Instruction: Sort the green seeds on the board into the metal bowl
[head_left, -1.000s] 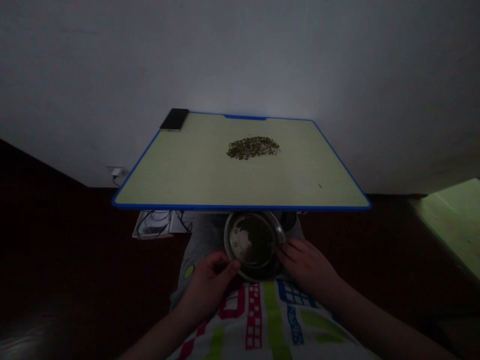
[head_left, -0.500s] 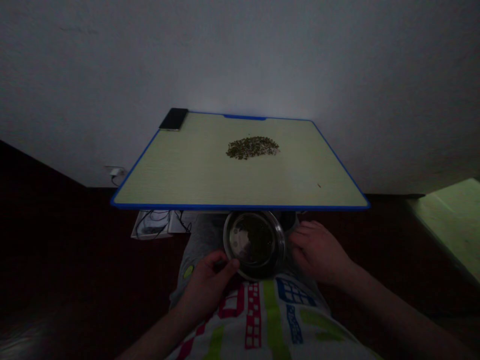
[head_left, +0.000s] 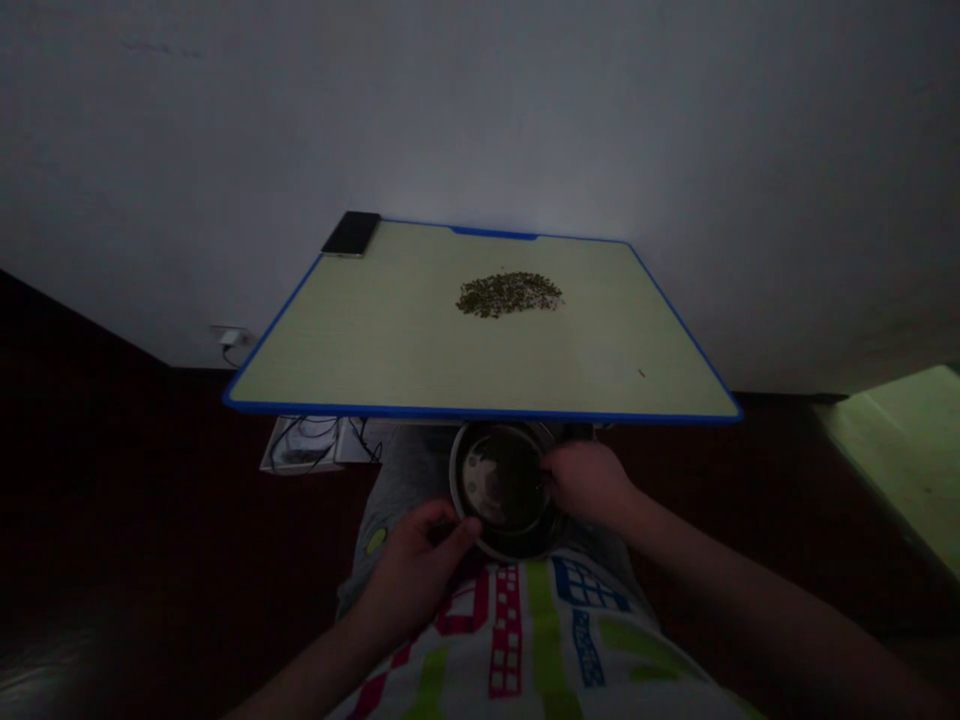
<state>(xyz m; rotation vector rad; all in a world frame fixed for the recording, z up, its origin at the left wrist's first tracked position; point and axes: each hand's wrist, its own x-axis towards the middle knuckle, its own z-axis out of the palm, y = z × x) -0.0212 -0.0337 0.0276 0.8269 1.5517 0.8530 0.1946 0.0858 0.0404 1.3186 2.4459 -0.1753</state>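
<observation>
A round metal bowl [head_left: 491,480] rests on my lap, just below the table's front edge. Dark stuff lies in it, too dim to name. My left hand [head_left: 426,548] grips the bowl's near left rim, thumb over the edge. Over the right side of the bowl is my right hand [head_left: 589,483], its fingers bent together and reaching inside; whatever they pinch is hidden. On the pale table [head_left: 360,340] with a blue edge lies a loose heap of small brownish-green bits, like seeds or husks [head_left: 508,295].
A dark phone [head_left: 352,234] lies on the table's far left corner. One small stray bit [head_left: 641,373] sits near the right front. A plug [head_left: 232,338] is in the wall on the left. Below the table is an open box [head_left: 300,445] with cables.
My right hand has moved left from beside the bowl to over its right side, fingers now inside. My left hand stays on the rim.
</observation>
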